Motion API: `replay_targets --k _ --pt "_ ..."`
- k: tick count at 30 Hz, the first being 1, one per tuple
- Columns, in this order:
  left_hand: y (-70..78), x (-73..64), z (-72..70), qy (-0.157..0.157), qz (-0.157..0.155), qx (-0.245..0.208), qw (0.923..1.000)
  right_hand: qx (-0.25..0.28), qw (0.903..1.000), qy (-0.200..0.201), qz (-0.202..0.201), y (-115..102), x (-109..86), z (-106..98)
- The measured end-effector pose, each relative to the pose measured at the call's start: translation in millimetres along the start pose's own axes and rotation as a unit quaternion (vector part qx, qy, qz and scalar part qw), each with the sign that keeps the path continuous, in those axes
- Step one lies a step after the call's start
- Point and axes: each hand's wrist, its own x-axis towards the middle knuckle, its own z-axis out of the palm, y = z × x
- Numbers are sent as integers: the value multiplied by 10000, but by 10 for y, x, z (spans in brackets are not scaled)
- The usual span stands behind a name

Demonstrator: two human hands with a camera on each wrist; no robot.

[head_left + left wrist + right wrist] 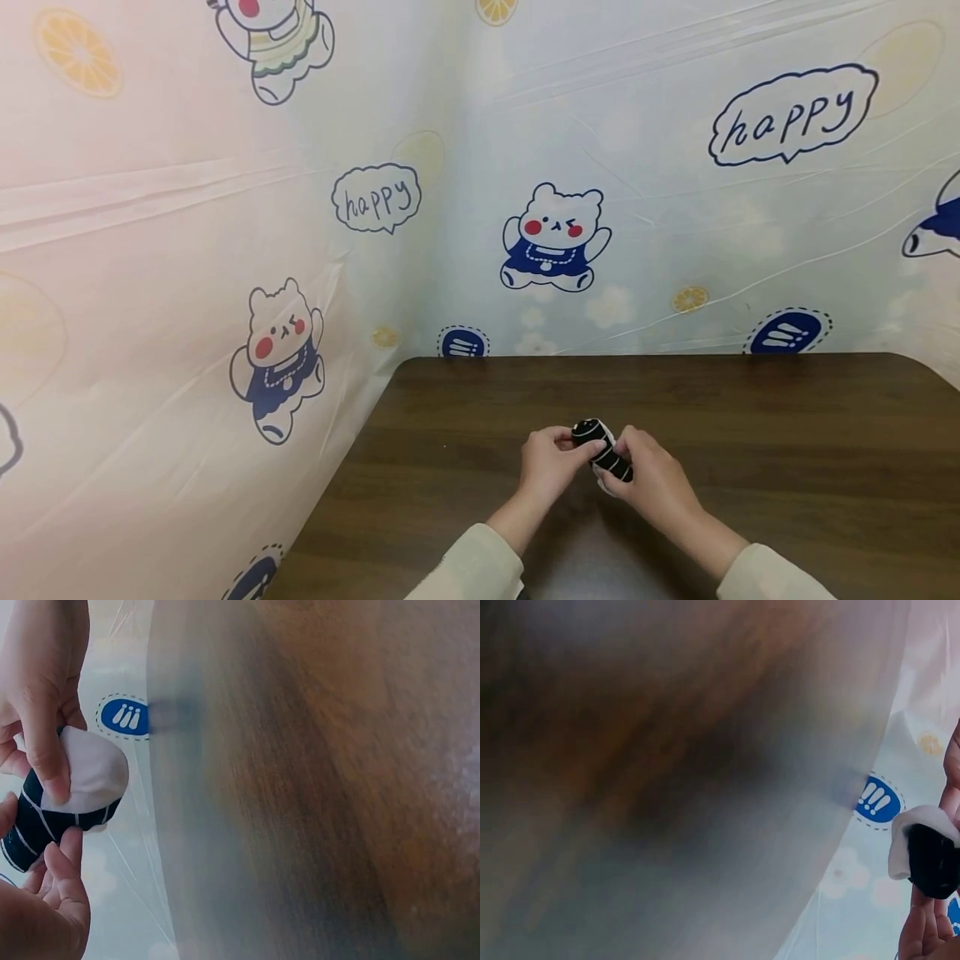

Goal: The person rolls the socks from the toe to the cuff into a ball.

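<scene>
From my end, through the head camera, I see a person's two hands meeting over the middle of the table, both on one small rolled bundle. The left hand pinches its upper left end, thumb laid across the black side; the right hand grips the lower right end between thumb and fingers. The bundle looks like fabric, black crossed by thin white lines with a plain white part, and it tilts down toward the right hand. My left wrist view shows it held up off the table, a thumb pressing on the white part; my right wrist view catches it only at the edge. Pale sleeves cover the forearms, and a printed sheet hangs behind the table.
</scene>
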Motion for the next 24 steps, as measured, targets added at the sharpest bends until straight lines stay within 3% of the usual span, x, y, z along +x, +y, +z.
replay_targets --k 5,8,14,20,24 --pt "0 2 -15 -15 220 80 9997 111 9997 -36 -221 18 -40 21" --pt "-7 14 -46 -105 414 136 9990 608 9974 -320 -204 29 -46 -11" --pt "-67 9 -109 -396 591 248 9972 1903 9752 -1062 372 29 -3 -179" --pt "-121 -24 -128 -899 936 124 9915 2086 9650 -1497 541 41 27 -258" --pt "-124 -34 -129 -1190 963 21 9882 2136 9609 -1670 563 67 26 -247"
